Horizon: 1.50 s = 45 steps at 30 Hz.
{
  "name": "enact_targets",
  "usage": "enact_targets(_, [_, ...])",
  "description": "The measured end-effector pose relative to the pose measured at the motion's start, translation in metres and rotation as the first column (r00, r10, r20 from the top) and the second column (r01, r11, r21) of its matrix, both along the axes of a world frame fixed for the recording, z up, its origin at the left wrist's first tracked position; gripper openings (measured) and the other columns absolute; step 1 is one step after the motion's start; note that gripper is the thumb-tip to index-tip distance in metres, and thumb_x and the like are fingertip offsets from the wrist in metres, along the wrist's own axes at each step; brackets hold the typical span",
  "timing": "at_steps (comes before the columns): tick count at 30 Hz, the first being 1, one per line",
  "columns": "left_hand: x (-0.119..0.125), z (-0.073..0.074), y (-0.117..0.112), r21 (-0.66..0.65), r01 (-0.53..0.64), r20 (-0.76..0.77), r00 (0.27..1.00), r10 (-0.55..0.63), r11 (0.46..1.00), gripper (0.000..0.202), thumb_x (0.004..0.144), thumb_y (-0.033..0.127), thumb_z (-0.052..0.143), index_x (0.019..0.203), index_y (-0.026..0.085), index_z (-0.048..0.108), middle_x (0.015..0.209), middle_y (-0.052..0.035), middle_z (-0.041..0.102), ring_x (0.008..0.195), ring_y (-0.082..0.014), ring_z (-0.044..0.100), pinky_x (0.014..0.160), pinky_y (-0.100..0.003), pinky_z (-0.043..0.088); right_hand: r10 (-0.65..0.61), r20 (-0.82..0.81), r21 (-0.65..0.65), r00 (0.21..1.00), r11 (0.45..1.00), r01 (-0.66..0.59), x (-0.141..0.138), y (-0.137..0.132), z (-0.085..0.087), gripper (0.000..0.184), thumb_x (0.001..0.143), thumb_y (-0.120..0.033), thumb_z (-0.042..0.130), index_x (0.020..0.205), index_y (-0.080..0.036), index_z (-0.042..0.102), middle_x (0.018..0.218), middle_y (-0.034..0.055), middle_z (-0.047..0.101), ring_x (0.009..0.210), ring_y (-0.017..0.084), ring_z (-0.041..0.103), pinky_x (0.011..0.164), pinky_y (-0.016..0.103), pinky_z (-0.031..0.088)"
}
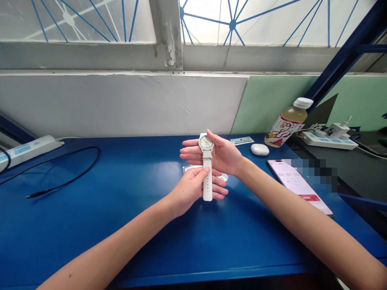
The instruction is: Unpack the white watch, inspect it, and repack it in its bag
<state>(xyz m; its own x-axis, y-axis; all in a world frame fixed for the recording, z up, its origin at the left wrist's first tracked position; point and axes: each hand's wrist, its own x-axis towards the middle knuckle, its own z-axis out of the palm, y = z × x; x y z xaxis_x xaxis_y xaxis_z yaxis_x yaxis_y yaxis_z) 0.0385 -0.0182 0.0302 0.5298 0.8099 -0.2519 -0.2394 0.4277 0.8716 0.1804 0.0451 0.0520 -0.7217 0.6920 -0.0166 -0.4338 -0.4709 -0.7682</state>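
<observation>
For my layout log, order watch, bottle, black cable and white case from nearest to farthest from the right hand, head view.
1. Watch, touching right hand
2. White case, hand's right
3. Bottle, right, behind case
4. Black cable, left

counted by kind: hands, two, one left hand (pixel 188 190) and one right hand (pixel 226 156); white watch (pixel 207 162), one; blue desk (pixel 136 233), one; capped bottle (pixel 284 129), one; phone (pixel 298 183), one; small white case (pixel 259 149), one; flat printed strip (pixel 242 140), one; power strips, two, one left power strip (pixel 33 150) and one right power strip (pixel 317 139); black cable (pixel 42 193), at least one; pale item (pixel 223 177) behind the hands, one, partly hidden, kind undetermined.
</observation>
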Motion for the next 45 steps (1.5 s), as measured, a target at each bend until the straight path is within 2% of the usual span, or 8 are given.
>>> enact_targets(14, [-0.0019,0.0027,0.0001,0.013,0.041,-0.085,0.996,-0.040,0.999,0.032,0.105,0.026,0.037,0.097,0.007,0.062,0.081,-0.0114,0.071,0.068,-0.0204,0.073,0.066,-0.034,0.061,-0.001,-0.033,0.003,0.999,1.000,0.001,0.0059,-0.0003,0.0001,0.070,0.103,-0.044,0.009,0.115,-0.005,0.066,0.106,0.0146,0.076,0.110,0.026,0.068,0.103,0.040,0.046])
enact_targets(21, [-0.0019,0.0005,-0.0046,0.196,0.002,-0.138,0.990,0.026,0.981,0.037,0.089,0.044,0.069,0.105,0.011,0.063,0.087,-0.0079,0.070,0.074,-0.0197,0.072,0.074,-0.033,0.057,-0.201,-0.005,0.060,0.980,0.978,0.201,0.0062,0.0019,-0.0055,0.034,0.092,-0.050,0.059,0.077,-0.020,0.069,0.067,-0.0009,0.070,0.093,0.019,0.073,0.084,0.028,0.055])
enact_targets(26, [-0.0014,-0.0012,-0.0028,0.151,-0.005,-0.057,0.998,0.014,0.988,0.053,0.092,0.059,0.057,0.105,0.009,0.063,0.081,-0.0114,0.072,0.071,-0.0217,0.072,0.073,-0.035,0.056,-0.335,0.058,0.099,0.940,0.939,0.329,0.0005,0.0006,-0.0049,0.037,0.081,-0.054,0.072,0.067,-0.020,0.067,0.075,0.0005,0.072,0.086,0.017,0.073,0.078,0.027,0.056])
enact_targets(32, [-0.0010,0.0027,-0.0034,0.158,0.038,-0.071,0.997,-0.027,0.987,0.061,0.092,0.065,0.051,0.104,0.007,0.066,0.081,-0.0136,0.074,0.072,-0.0233,0.072,0.074,-0.036,0.056,-0.236,0.077,0.152,0.969,0.963,0.223,0.0024,-0.0021,-0.0019,0.042,0.091,-0.057,0.056,0.090,-0.019,0.073,0.105,0.0086,0.075,0.099,0.022,0.071,0.090,0.036,0.054])
enact_targets(36, [-0.0012,0.0038,-0.0038,0.140,0.066,-0.084,0.995,-0.054,0.988,0.060,0.093,0.064,0.050,0.099,0.007,0.067,0.081,-0.0150,0.074,0.073,-0.0237,0.072,0.074,-0.036,0.056,-0.063,0.037,0.214,0.997,0.975,0.053,0.0037,-0.0037,-0.0026,0.033,0.095,-0.041,0.057,0.116,-0.018,0.069,0.122,0.0107,0.071,0.113,0.023,0.066,0.103,0.042,0.047])
enact_targets(39, [-0.0018,0.0034,-0.0033,0.114,0.101,-0.063,0.994,-0.094,0.988,0.054,0.092,0.060,0.056,0.098,0.008,0.066,0.081,-0.0147,0.074,0.074,-0.0239,0.073,0.076,-0.036,0.056,-0.059,0.004,0.211,0.998,0.976,0.057,0.0027,-0.0060,-0.0002,0.028,0.096,-0.028,0.053,0.118,-0.018,0.067,0.128,0.0092,0.068,0.119,0.021,0.063,0.107,0.037,0.045])
enact_targets(43, [-0.0040,0.0038,-0.0017,0.101,0.185,-0.036,0.983,-0.182,0.977,0.055,0.090,0.062,0.058,0.101,0.009,0.065,0.084,-0.0148,0.074,0.079,-0.0258,0.073,0.080,-0.038,0.055,-0.075,-0.012,0.170,0.997,0.983,0.076,0.0024,-0.0072,0.0030,0.029,0.095,-0.018,0.049,0.119,-0.018,0.066,0.125,0.0063,0.070,0.114,0.020,0.066,0.098,0.033,0.052])
enact_targets(45, [-0.0059,0.0044,-0.0013,0.110,0.245,-0.006,0.969,-0.246,0.963,0.063,0.090,0.069,0.051,0.105,0.010,0.066,0.089,-0.0158,0.073,0.083,-0.0269,0.073,0.082,-0.040,0.054,-0.100,-0.015,0.149,0.995,0.984,0.101,0.0044,-0.0046,0.0034,0.030,0.093,-0.015,0.052,0.120,-0.021,0.064,0.116,0.0031,0.073,0.091,0.014,0.071,0.078,0.024,0.057])
